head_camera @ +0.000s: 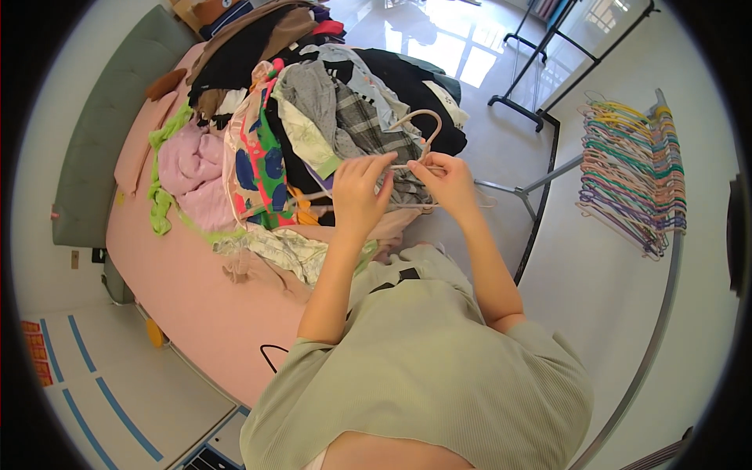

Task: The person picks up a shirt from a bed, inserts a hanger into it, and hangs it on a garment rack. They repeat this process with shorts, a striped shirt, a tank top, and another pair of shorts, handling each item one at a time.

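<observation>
A pale beige clothes hanger (439,124) is held in front of me, hook upward, over the heap of clothes. My right hand (447,181) pinches it just below the hook, between thumb and fingers. My left hand (359,185) is at the hanger's other side, thumb and forefinger apart around its upper bar; its grip is partly hidden. Behind the hanger lie a grey plaid garment (365,120) and a pale, green-edged garment (308,126). Left of these is a multicoloured patterned garment (267,167).
The clothes lie on a bed with a pink sheet (205,317) and a green padded headboard (111,135). A lilac bundle (191,167) rests near the pillow. At right, many-coloured hangers (631,170) hang on a metal stand (667,305). A black rack (564,50) stands beyond.
</observation>
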`<action>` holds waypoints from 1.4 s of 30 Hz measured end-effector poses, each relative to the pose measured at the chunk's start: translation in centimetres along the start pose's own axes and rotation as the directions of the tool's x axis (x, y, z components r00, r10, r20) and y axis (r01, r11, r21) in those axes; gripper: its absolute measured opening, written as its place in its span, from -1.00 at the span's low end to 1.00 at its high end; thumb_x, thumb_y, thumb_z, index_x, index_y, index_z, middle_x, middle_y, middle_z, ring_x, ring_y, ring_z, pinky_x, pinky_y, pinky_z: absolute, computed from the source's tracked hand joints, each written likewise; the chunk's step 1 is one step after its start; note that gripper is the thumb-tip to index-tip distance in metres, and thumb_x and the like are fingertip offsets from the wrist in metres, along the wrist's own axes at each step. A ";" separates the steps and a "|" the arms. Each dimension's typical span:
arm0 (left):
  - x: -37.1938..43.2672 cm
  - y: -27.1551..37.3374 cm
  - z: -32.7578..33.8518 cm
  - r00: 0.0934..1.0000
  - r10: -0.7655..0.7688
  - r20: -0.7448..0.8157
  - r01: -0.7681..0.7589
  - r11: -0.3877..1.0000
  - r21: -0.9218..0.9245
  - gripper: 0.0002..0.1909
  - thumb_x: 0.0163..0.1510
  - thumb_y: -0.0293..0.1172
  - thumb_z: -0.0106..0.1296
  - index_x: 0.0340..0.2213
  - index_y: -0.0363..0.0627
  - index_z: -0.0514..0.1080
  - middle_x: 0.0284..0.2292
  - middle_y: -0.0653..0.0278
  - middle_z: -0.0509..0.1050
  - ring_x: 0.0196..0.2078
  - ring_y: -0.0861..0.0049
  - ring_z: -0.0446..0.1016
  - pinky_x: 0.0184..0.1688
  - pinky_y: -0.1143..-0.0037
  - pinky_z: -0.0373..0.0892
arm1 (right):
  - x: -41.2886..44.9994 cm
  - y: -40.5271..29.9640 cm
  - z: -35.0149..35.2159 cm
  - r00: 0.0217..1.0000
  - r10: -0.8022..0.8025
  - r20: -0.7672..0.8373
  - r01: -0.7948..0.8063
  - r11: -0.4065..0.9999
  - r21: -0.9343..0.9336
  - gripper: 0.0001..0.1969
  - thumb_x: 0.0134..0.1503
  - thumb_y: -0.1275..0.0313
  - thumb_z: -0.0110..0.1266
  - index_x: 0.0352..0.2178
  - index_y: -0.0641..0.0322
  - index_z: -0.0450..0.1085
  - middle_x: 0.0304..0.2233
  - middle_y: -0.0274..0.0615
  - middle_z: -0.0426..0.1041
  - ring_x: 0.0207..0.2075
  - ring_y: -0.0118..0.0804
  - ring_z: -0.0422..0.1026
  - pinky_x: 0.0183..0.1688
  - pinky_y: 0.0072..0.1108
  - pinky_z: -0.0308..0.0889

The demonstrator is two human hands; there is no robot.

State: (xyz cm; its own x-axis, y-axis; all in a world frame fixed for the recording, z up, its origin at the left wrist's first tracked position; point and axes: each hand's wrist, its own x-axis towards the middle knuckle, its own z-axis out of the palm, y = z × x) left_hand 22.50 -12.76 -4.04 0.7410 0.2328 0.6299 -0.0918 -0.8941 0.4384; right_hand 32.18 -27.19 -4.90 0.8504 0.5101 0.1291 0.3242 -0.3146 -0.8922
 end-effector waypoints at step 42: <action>5.9 -19.8 6.4 0.606 -0.783 0.141 0.792 0.610 -0.016 -0.83 -0.06 -0.52 0.01 -0.35 -0.19 0.46 -0.41 0.18 0.48 -0.44 0.37 0.49 -0.37 0.48 0.38 | 29.5 13.1 18.7 0.696 0.134 0.705 -0.108 0.991 -0.081 -0.42 -0.01 0.33 -0.03 0.11 0.03 0.15 0.00 -0.03 0.33 0.02 -0.11 0.32 0.02 -0.43 0.20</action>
State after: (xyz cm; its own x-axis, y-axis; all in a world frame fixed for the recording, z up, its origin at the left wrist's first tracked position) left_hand 32.92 3.82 -13.13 0.6148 0.7869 -0.0523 0.5201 -0.3547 0.7770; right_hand 53.78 -1.29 -20.90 0.3432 0.8775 -0.3350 0.2626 -0.4321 -0.8627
